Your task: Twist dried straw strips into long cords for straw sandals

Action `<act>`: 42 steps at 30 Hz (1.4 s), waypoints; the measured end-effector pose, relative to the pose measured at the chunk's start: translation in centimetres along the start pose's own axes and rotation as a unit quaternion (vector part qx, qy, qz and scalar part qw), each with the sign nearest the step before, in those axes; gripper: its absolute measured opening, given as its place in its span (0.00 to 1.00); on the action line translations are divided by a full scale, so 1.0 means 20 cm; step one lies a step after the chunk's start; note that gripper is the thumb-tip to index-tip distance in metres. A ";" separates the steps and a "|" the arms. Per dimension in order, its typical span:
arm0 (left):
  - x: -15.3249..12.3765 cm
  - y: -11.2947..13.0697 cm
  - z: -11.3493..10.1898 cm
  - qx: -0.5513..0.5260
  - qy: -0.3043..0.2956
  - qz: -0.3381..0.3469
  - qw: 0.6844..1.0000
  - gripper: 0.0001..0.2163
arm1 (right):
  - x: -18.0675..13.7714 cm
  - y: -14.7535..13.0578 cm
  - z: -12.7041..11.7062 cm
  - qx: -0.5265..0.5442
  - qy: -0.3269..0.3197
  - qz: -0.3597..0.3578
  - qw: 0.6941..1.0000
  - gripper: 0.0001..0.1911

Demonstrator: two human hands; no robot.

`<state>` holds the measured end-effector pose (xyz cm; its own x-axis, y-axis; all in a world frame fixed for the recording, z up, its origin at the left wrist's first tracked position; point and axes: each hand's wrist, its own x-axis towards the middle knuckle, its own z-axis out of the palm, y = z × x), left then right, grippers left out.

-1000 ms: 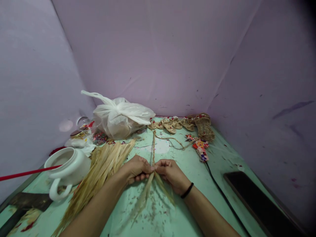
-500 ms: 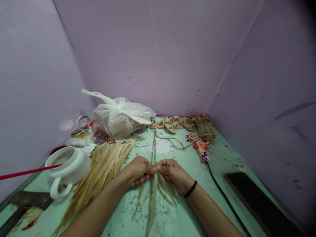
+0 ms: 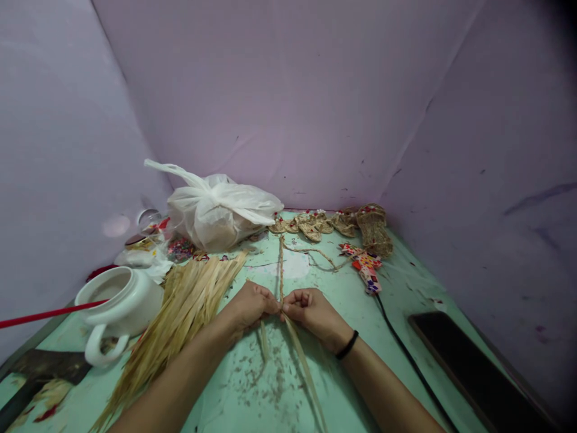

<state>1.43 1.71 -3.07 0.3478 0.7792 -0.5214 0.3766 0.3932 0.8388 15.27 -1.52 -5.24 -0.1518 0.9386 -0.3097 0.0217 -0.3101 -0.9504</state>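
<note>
My left hand [image 3: 247,307] and my right hand [image 3: 313,313] meet at the middle of the green table [image 3: 396,288], both pinched on dry straw strands [image 3: 300,355]. A thin braided straw cord [image 3: 280,264] runs from the pinch straight away toward the back. Loose strand ends trail from my fingers toward me over the table. A black band sits on my right wrist.
A pile of straw strips [image 3: 180,319] lies left of my hands, beside a white pot [image 3: 119,304] with a red stick across it. A white plastic bag [image 3: 219,207], small woven straw sandals [image 3: 342,225], a beaded ornament [image 3: 366,267], a black cable [image 3: 406,355] and a dark slab [image 3: 473,367] lie around.
The loose strands below my hands have swung, one now trailing to the lower right. My hands stay pinched together at the cord's end, shifted slightly away from me.
</note>
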 end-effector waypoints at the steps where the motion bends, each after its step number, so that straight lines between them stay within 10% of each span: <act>1: 0.00 0.00 0.01 0.006 0.007 0.000 1.000 0.05 | 0.00 0.00 0.00 -0.003 0.004 0.001 1.000 0.04; 18: 0.00 -0.01 0.02 0.069 0.017 0.058 0.996 0.08 | 0.03 0.08 0.01 -0.173 0.061 -0.084 0.979 0.04; 33: -0.03 0.01 0.06 -0.053 0.045 -0.008 0.998 0.08 | -0.15 -0.10 0.14 -0.526 0.150 -0.118 0.829 0.09; 42: -0.01 -0.01 -0.01 0.033 -0.002 0.088 0.996 0.04 | -0.20 -0.11 0.22 -0.563 0.094 -0.117 0.813 0.09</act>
<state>1.07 1.59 -3.08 0.4167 0.8308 -0.3690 0.3658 0.2183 0.9047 11.50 -5.28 -1.74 -0.1309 0.9913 -0.0158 0.9203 0.1156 -0.3738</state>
